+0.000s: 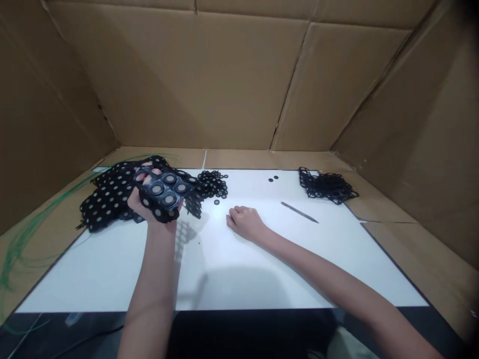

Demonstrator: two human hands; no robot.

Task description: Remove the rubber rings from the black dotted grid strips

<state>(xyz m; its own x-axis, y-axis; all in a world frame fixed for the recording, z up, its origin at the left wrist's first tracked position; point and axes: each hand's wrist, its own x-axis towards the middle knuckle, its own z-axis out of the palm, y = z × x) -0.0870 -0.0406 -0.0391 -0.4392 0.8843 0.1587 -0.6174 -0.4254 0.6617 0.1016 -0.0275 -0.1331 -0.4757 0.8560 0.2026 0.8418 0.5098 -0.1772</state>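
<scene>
**Black disc sheet cupped in my left hand, right hand resting**

At the far left, thin green wires (22, 239) trail across the brown cardboard floor (56, 249) and out of view. Beside them, a large black perforated sheet (107, 202) lies in a heap at the corner of the white board (112, 284), its holes filled with grey discs. My left hand (137, 201) is curled up under a smaller piece, the held sheet (162, 192), with my fingers wrapped over its edge, seemingly to tilt the discs up toward my eyes. The held sheet hides most of my fingers, so I can't make out my thumb or exactly where my grip bears. Its lower part hangs over the board, and I can't tell whether it touches the heap.

Just right of it sits a tangled pile of black rings (213, 183), with one loose ring (216, 202) nearby. My right hand (245, 223) lies on the board, fingers loosely curled and holding nothing, perhaps just parked. Further right are two small black discs (273, 178), a slim grey pen (299, 212) lying at an angle, and a crumpled black mesh (327, 185) at the board's far edge.
</scene>
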